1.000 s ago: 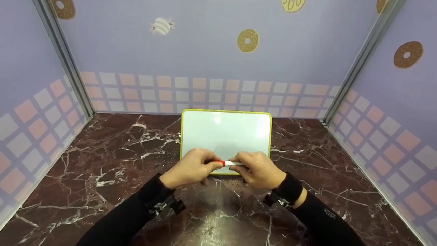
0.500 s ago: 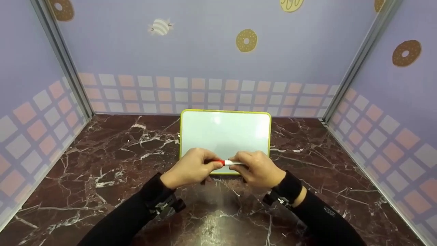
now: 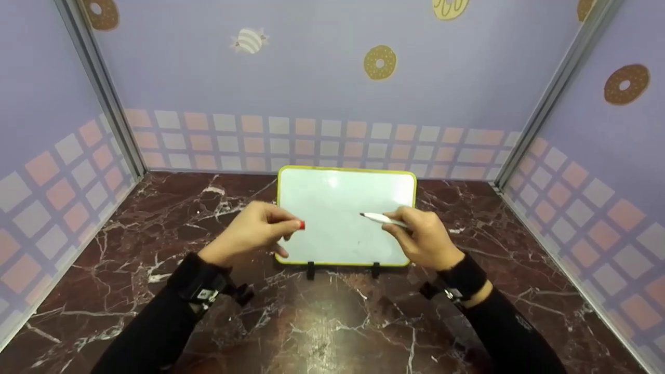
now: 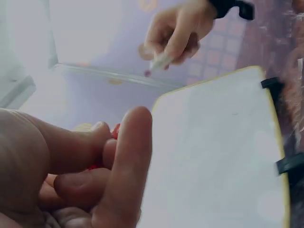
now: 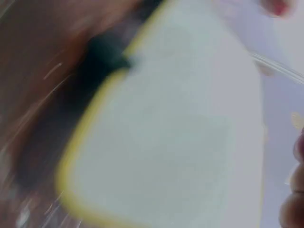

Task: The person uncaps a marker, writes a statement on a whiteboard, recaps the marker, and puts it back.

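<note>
In the head view my right hand (image 3: pixel 423 236) grips a white marker (image 3: pixel 378 217), its dark tip bare and pointing left in front of the whiteboard. My left hand (image 3: pixel 254 228) pinches the small red cap (image 3: pixel 302 225) between thumb and fingers, over the board's left side. The whiteboard (image 3: pixel 337 197) has a yellow frame and leans upright on two black feet. In the left wrist view, fingers mostly cover the red cap (image 4: pixel 115 131), and the marker (image 4: pixel 161 61) shows beyond in the right hand. The right wrist view is blurred, with only fingertips (image 5: pixel 298 178) at its edge.
Black stand feet (image 3: pixel 310 270) stick out below the board's lower edge onto the dark red marbled table (image 3: pixel 322 322). A purple wall with pink and white squares (image 3: pixel 249 143) rises behind, and side walls with metal corner posts (image 3: pixel 545 98) enclose the table.
My hands have drawn apart and up from the middle. The red cap has come off the marker and stays in the left hand; the right hand has moved right with the uncapped marker.
</note>
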Action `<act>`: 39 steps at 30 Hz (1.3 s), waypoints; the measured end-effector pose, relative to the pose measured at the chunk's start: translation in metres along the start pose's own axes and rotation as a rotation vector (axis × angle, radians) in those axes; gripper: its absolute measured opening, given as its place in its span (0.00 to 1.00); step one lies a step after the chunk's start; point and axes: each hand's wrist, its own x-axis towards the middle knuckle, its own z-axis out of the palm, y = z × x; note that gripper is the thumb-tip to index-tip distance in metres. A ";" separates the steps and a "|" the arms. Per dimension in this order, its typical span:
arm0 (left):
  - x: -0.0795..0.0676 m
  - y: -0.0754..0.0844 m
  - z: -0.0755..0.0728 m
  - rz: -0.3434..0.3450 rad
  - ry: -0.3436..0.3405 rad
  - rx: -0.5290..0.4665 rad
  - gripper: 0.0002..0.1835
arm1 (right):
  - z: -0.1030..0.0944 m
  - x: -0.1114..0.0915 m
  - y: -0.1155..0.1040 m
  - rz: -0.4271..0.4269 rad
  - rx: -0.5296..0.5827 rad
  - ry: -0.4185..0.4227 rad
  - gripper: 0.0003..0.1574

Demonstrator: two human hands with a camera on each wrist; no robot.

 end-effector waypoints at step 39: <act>0.010 -0.029 -0.025 0.091 0.254 0.350 0.11 | 0.017 -0.009 -0.002 0.035 -0.001 -0.135 0.12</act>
